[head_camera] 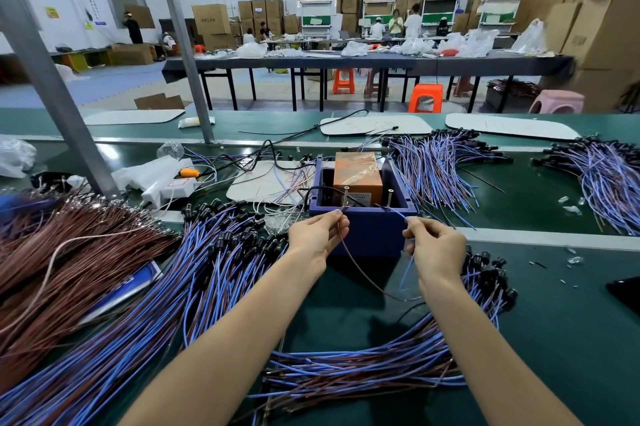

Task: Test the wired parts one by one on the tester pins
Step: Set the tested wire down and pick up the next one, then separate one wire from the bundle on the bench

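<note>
**Wired part held up to the tester pins**

A bare strip of green bench is left between the forearms. It is hemmed by wire bundles on the left and under the right wrist. The brown lead is pinched by the left hand and the blue lead by the right hand. The wired part hangs as a loop before the blue tester box. Both ends are pointed up and away toward the tester pins; contact cannot be told.
</note>
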Tool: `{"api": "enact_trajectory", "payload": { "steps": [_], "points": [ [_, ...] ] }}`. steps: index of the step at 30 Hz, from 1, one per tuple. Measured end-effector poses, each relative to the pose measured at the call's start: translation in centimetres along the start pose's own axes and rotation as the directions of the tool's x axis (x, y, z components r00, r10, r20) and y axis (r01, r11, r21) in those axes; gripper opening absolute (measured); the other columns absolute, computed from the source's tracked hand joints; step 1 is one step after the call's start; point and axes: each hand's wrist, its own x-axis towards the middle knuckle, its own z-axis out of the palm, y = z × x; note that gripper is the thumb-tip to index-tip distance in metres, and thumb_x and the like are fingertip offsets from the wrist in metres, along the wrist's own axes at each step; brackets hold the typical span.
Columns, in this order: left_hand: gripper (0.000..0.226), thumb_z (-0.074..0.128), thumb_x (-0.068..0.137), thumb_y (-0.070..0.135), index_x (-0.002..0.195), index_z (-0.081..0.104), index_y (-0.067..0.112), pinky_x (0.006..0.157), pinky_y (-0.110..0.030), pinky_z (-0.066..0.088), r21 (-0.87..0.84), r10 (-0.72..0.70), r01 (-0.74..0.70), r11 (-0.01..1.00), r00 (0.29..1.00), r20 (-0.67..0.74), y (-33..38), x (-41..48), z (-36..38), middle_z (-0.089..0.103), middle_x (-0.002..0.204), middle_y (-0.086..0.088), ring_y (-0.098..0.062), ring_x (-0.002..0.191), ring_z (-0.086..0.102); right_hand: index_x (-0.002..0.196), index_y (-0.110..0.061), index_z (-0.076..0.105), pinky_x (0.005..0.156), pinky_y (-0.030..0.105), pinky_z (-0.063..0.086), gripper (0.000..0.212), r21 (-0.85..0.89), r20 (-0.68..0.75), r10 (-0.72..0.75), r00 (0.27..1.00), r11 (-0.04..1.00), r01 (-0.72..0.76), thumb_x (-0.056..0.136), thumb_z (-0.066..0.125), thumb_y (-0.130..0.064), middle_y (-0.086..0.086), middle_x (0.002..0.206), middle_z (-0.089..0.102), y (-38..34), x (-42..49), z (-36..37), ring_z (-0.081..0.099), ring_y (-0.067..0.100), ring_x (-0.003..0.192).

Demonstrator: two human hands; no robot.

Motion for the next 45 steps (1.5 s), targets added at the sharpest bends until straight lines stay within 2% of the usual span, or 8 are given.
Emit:
{"api": "enact_trajectory", "payload": {
  "steps": [10,21,30,35,38,40,42,45],
  "points": [
    [0.013,0.061,0.089,-0.003,0.076,0.063,-0.003,0.048,-0.017,0.054,-0.017,0.017,-0.017,1.000,0.999,-0.028,0.0,-0.2,-0.1,0.064,0.056,-0.007,-0.008,0.045,0.062,0.081,-0.011,0.069,0.038,0.015,0.039,0.014,0.015,-0.028,-0.013,1.000,1.000,0.014,0.093,0.060,-0.010,-0.002,0.060,0.063,0.0,0.1,-0.2,0.043,0.002,0.035],
    [0.013,0.062,0.088,-0.003,0.075,0.063,-0.002,0.047,-0.017,0.053,-0.025,0.033,-0.035,0.999,0.998,-0.050,-0.1,-0.1,-0.4,0.065,0.053,-0.005,-0.008,0.046,0.063,0.077,-0.012,0.068,0.037,0.015,0.037,0.018,0.033,0.110,0.000,0.994,0.999,-0.004,0.092,0.060,-0.005,0.001,0.055,0.058,-0.3,-1.0,0.0,0.043,0.003,0.036],
    [0.016,0.060,0.089,-0.003,0.073,0.061,-0.001,0.047,-0.017,0.053,-0.035,0.038,-0.040,0.999,0.998,-0.055,0.0,-0.2,-0.4,0.063,0.048,-0.003,-0.007,0.042,0.061,0.077,-0.007,0.067,0.037,0.015,0.034,0.017,0.052,0.124,0.005,0.992,0.999,-0.011,0.092,0.060,-0.002,0.003,0.054,0.055,-0.4,-0.9,0.1,0.039,0.003,0.034],
    [0.014,0.062,0.089,0.001,0.076,0.063,0.001,0.048,-0.018,0.053,0.010,0.023,-0.023,1.000,0.999,-0.023,-0.1,-0.6,-0.4,0.065,0.052,-0.002,-0.007,0.045,0.062,0.077,-0.010,0.068,0.038,0.015,0.036,0.018,0.040,0.137,0.002,0.991,0.999,-0.007,0.091,0.060,-0.003,0.001,0.053,0.056,-0.4,-1.2,-0.1,0.041,0.003,0.035],
    [0.008,0.065,0.089,0.009,0.081,0.067,0.007,0.052,-0.021,0.056,0.132,0.023,-0.023,0.991,1.000,0.003,-0.2,-1.2,-0.5,0.069,0.059,0.002,-0.007,0.052,0.064,0.086,-0.005,0.071,0.039,0.014,0.037,0.011,0.012,0.190,0.001,0.982,1.000,-0.003,0.092,0.061,-0.006,0.000,0.053,0.058,-0.5,-1.5,-0.2,0.043,0.003,0.037],
    [0.006,0.064,0.089,0.010,0.084,0.067,0.011,0.054,-0.021,0.056,0.208,0.074,-0.082,0.975,0.996,0.045,0.0,-2.0,-0.5,0.070,0.063,0.004,-0.007,0.057,0.063,0.087,-0.012,0.073,0.045,0.012,0.040,0.011,-0.018,0.304,-0.047,0.952,0.998,0.055,0.091,0.063,-0.009,-0.004,0.056,0.064,-0.6,-2.2,-0.4,0.051,0.003,0.046],
    [0.008,0.062,0.090,0.007,0.091,0.066,0.014,0.056,-0.021,0.055,0.245,0.157,-0.179,0.953,0.982,0.108,0.2,-3.0,-0.8,0.070,0.068,0.002,-0.007,0.058,0.063,0.090,-0.023,0.074,0.058,0.008,0.044,0.014,-0.057,0.478,-0.105,0.872,0.987,0.150,0.091,0.063,-0.015,-0.007,0.071,0.073,-0.6,-2.9,-0.7,0.064,0.000,0.065],
    [0.032,0.059,0.088,-0.002,0.106,0.058,0.025,0.062,-0.019,0.054,0.332,0.347,-0.383,0.862,0.923,0.164,0.8,-4.5,-1.9,0.068,0.091,-0.001,-0.008,0.071,0.064,0.097,-0.034,0.073,0.073,0.005,0.044,0.015,-0.193,0.669,-0.058,0.741,0.949,0.248,0.092,0.059,-0.030,-0.018,0.091,0.074,-0.1,-3.1,-1.8,0.064,-0.009,0.089]
  ]
}}
